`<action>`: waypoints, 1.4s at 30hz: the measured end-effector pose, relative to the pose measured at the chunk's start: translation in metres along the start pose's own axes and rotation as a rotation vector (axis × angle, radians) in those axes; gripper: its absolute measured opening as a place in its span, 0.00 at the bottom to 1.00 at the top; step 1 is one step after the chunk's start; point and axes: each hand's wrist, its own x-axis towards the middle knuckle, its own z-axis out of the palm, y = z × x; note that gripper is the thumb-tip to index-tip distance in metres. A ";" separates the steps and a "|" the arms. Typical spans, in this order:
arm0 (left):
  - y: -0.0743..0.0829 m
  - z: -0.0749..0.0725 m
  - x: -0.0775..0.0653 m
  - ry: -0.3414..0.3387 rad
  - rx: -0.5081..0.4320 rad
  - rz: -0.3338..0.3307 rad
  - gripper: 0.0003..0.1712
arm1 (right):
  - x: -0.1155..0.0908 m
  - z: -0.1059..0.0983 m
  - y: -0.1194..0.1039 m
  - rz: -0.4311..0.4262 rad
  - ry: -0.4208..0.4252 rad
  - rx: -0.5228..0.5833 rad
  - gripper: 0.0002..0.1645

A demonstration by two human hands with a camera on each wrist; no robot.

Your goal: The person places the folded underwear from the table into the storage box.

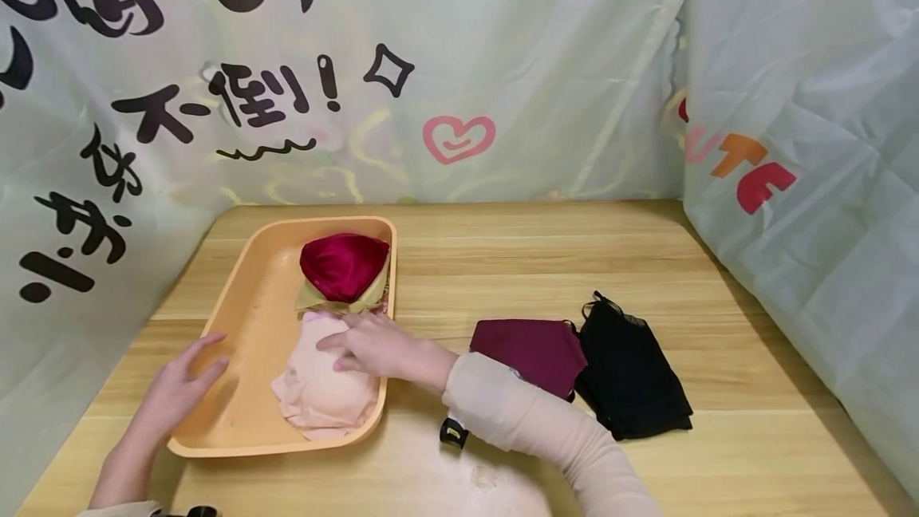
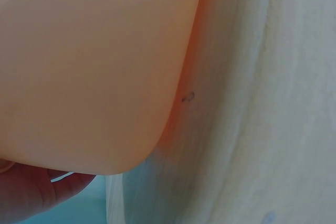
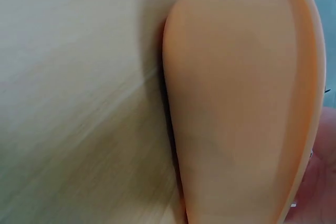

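Place: I'm looking into a curtained-off nook; home or workplace, I cannot tell.
Pale green-grey printed cloth curtains (image 1: 574, 62): are hanging around it, showing bold black Chinese lettering (image 1: 251, 94) and a pink outlined heart (image 1: 457, 140).
Light-brown wood-grain tabletop (image 1: 502, 270): is filling the space between them.

We see an orange tray (image 1: 251, 333) with rounded corners sitting upright towards the left edge of the wood-grain surface (image 1: 502, 262), its far rim near the back edge. Towards the tray's near right corner we find a pale pink garment (image 1: 326, 389), domed on top and crumpled below.
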 end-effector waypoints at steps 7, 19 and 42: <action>-0.001 -0.001 0.000 0.005 0.002 0.003 0.25 | -0.001 0.001 0.002 -0.041 0.009 -0.062 0.24; -0.002 0.001 0.000 0.003 0.008 0.001 0.25 | -0.006 0.000 0.010 -0.101 0.039 0.051 0.19; -0.002 0.000 0.001 -0.015 0.013 -0.002 0.26 | -0.040 -0.016 0.058 -0.152 0.141 0.697 0.17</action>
